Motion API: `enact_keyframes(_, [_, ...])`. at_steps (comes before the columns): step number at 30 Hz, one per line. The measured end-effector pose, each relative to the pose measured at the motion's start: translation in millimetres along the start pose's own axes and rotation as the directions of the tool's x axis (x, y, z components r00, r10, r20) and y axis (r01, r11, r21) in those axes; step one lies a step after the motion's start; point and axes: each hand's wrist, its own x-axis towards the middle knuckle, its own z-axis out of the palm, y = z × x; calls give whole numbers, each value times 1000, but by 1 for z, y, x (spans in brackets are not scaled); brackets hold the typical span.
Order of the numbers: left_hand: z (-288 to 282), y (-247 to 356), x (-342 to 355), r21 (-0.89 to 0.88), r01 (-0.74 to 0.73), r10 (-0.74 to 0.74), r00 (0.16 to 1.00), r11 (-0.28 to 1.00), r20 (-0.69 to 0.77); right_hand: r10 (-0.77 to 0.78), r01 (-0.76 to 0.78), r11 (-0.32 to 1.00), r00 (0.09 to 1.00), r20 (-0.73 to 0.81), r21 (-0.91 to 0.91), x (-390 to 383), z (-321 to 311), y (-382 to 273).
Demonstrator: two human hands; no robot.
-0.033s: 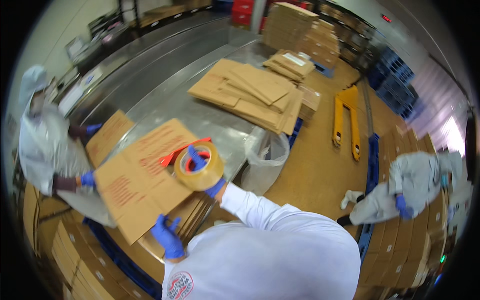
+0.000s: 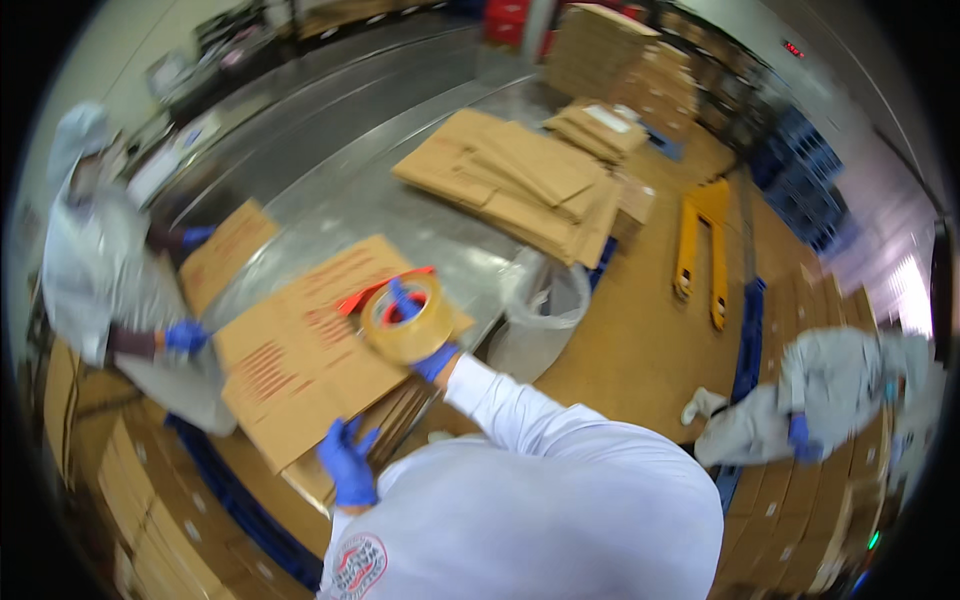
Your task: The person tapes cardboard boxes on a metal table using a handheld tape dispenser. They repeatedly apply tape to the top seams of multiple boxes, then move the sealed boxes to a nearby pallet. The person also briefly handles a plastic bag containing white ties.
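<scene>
My right hand (image 2: 432, 362), in a blue glove, grips a red tape dispenser (image 2: 355, 298) carrying a wide roll of yellowish tape (image 2: 408, 335), with blue fingers showing in the roll's core. It is above a flat printed cardboard carton (image 2: 290, 360) at the front edge of the steel table (image 2: 330, 180). My left hand (image 2: 348, 462), also gloved, has its fingers spread at the carton's near edge, over more stacked cardboard (image 2: 395, 425) lying beneath it.
A co-worker (image 2: 105, 260) at left handles cardboard (image 2: 225, 250); another person (image 2: 830, 390) bends by cartons at right. Folded cardboard (image 2: 500, 175) lies on the table's far end. A bagged bin (image 2: 535, 305), yellow pallet jack (image 2: 700, 250) and blue pallets (image 2: 790, 160) stand right.
The view has shifted slightly, with most of the surroundings sitting a little further right. The person at right appears lower in the picture. My hands keep much the same pose.
</scene>
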Motion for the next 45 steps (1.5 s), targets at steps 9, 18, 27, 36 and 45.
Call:
enact_keyframes(9, [-41,63,17,837,-531,408,798,130,442,-323,790,381,600,732,-481,33,29,52])
enact_keyframes(18, [-43,49,48,822,-511,238,791,-249,564,163,58,942,782,601,-331,45,112,106])
enact_keyframes(27, [-44,39,55,804,-533,312,742,-262,594,190,97,910,766,614,-402,-10,65,91])
enact_keyframes(36, [-43,36,58,792,-496,366,706,-356,606,503,-208,858,526,686,-470,-8,62,81])
enact_keyframes(45, [-36,59,85,817,-407,417,713,-409,564,395,-73,896,584,709,-439,16,67,72])
